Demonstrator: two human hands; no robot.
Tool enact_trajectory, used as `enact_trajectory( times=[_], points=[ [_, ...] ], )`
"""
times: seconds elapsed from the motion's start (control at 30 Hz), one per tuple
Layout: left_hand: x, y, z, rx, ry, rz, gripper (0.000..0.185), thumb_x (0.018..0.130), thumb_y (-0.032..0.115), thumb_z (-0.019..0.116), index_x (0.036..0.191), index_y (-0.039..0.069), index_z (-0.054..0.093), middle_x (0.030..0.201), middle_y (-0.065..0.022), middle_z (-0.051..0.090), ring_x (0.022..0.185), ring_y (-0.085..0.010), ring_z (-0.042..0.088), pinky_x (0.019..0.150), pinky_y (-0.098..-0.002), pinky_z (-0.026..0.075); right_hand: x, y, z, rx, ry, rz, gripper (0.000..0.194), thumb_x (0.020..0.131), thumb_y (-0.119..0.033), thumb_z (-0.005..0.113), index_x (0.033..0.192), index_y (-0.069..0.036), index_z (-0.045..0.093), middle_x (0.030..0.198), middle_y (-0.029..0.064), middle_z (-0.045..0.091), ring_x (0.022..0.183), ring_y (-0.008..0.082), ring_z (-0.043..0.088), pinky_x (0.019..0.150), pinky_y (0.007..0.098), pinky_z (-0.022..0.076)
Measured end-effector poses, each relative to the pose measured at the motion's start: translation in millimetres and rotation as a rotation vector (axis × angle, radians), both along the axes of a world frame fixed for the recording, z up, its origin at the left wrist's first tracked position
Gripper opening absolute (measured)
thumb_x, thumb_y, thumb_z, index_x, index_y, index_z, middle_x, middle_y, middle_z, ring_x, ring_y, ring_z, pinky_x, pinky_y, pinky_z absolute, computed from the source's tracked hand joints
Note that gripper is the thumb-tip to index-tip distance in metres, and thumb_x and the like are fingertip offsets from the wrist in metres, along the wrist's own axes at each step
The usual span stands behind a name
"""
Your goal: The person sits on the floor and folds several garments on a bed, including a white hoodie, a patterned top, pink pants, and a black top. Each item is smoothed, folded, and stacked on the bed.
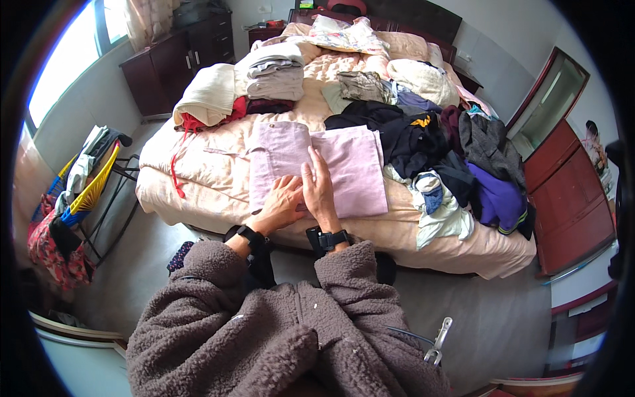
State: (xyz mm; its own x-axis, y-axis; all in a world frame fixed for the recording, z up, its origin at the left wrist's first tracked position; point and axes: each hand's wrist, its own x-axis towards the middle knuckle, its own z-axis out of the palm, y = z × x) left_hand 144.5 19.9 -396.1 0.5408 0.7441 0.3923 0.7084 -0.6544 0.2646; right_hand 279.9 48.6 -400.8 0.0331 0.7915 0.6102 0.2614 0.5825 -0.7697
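A pale pink garment (352, 173) lies flat near the front edge of the bed, its left part folded over in a second layer. A button or eyelet shows near the top of that layer, and a thin strap sticks out to the left. My left hand (282, 202) rests palm down on the lower part of the folded layer, holding nothing. Beside it, my right hand (319, 186) stands on its edge along the layer's right border, thumb towards the left hand. Both palms are mostly hidden, and the two hands meet or nearly meet at the thumbs.
Left behind the garment sit a folded cream knit (208, 94), a red drawstring (174, 171) and a stack of folded light clothes (275, 74). A loose heap of dark clothes (397, 134) and a purple garment (496, 193) lie right. A clothes-laden chair (92, 191) stands left of the bed.
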Motion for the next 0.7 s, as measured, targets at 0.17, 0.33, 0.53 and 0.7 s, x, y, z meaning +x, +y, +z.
enact_trajectory(
  times=[0.17, 0.33, 0.53, 0.7],
  points=[
    [-8, 0, -16, 0.194, -0.057, 0.099, 0.078, 0.066, 0.026, 0.082, 0.136, 0.01, 0.051, 0.134, -0.013, 0.048, 0.133, -0.0346, 0.039, 0.114, -0.0505, 0.026, 5, 9, -16, -0.271, -0.249, -0.264, 0.056, 0.091, -0.032, 0.065, 0.134, 0.0, 0.047, 0.115, 0.0292, 0.064, 0.103, 0.0442, 0.063, 0.086, 0.0492, 0.0497],
    [-11, -1, -17, 0.227, -0.085, 0.101, 0.085, 0.067, 0.029, 0.082, 0.143, 0.012, 0.046, 0.145, -0.014, 0.043, 0.14, -0.034, 0.034, 0.117, -0.0536, 0.02, 19, 15, -11, -0.324, -0.244, -0.15, 0.043, 0.092, -0.034, 0.064, 0.111, 0.004, 0.059, 0.098, 0.0297, 0.067, 0.092, 0.0446, 0.066, 0.076, 0.0501, 0.0512],
    [0, 0, -8, 0.141, -0.063, 0.104, 0.085, 0.07, 0.025, 0.079, 0.147, 0.017, 0.042, 0.152, -0.0082, 0.039, 0.144, -0.0331, 0.031, 0.117, -0.0605, 0.016, 26, 5, -10, -0.235, -0.097, -0.27, 0.036, 0.093, -0.03, 0.061, 0.111, 0.001, 0.06, 0.093, 0.0257, 0.068, 0.086, 0.0432, 0.066, 0.073, 0.0488, 0.0516],
    [8, 2, -23, 0.013, 0.122, 0.1, 0.083, 0.073, 0.025, 0.077, 0.148, 0.019, 0.042, 0.153, -0.0074, 0.039, 0.144, -0.0335, 0.03, 0.112, -0.0716, 0.013, 38, -5, -19, -0.474, -0.45, -0.377, 0.05, 0.092, -0.035, 0.06, 0.129, -0.002, 0.055, 0.113, 0.0261, 0.066, 0.106, 0.042, 0.063, 0.089, 0.0502, 0.0497]
  ],
)
